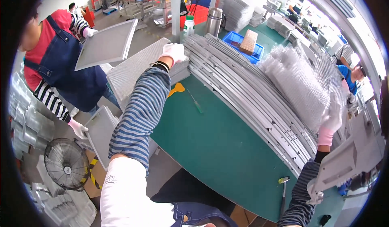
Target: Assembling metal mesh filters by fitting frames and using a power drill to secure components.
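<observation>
My left hand (174, 53), in a white glove, is closed on the near corner of a grey mesh panel (135, 67) on top of a stack at the table's left end. My right hand (333, 115), gloved with a pink cuff, has its fingers stretched out against the edge of a pile of silvery mesh sheets (296, 79). Between my hands lies a long stack of grey metal frame strips (247, 89). A yellow scraper (176, 89) and a thin screwdriver (197, 105) lie near the panel stack. Beside my right forearm is a hammer (283, 192).
A co-worker (67, 73) at left holds framed panels (107, 44) in both hands. A blue bin (235, 39) with a tan block (248, 41), a steel flask (214, 21) and a white bottle (189, 25) stand behind the strips. A grey machine arm (344, 150) overhangs my right forearm. A fan (66, 162) stands lower left.
</observation>
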Tool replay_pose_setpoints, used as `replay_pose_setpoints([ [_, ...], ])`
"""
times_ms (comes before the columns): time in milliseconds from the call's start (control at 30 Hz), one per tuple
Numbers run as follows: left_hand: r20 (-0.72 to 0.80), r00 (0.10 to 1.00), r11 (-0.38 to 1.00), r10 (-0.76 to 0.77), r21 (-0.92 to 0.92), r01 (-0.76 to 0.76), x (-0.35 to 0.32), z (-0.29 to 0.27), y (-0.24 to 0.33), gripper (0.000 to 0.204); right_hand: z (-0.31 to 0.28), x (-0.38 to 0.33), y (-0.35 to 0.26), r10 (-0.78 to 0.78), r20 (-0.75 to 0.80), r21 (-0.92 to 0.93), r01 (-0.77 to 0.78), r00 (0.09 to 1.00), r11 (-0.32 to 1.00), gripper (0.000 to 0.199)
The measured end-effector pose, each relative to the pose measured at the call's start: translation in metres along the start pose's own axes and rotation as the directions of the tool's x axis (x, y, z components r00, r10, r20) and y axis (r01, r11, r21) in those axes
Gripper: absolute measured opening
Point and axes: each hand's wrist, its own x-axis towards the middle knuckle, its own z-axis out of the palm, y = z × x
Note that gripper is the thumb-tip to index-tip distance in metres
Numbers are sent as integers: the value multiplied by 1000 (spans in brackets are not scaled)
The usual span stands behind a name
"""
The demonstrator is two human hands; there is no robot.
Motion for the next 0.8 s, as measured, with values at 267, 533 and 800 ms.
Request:
replay_pose_setpoints([
  [267,-118,990,976,-74,-212,48,-2,-18,4,60,-44,44,40,-225,-155,-153,201,962,968,49],
  [533,-163,979,920,121,-352,-172,4,-43,-46,55,-48,16,177,-221,-35,-155,213,975,965,37],
  [800,-985,169,997,25,12,-72,-82,-156,-13,57,-168,-42,209,-102,132,-371,145,986,917,40],
])
